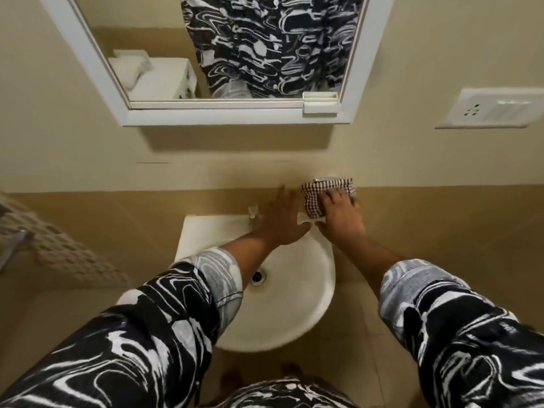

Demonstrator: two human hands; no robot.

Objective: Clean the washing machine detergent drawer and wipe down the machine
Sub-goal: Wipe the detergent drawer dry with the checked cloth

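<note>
My right hand (341, 214) grips a red-and-white checked cloth (316, 198) against the wall. The cloth sits just under a metal tap fitting (323, 180) above the back of the white sink (297, 304). My left hand (282, 220) reaches over the sink's back edge, fingers straight and pointing at the wall, close beside the cloth. A small white piece (304, 221) shows between the two hands; what it is and whether a hand holds it is unclear. No detergent drawer can be made out.
A white-framed mirror (235, 116) hangs above and reflects my patterned shirt and a white appliance. A socket plate (491, 111) is on the wall at the right. A perforated white basket (59, 251) stands at the left. A small clear object (253, 212) rests on the sink's back ledge.
</note>
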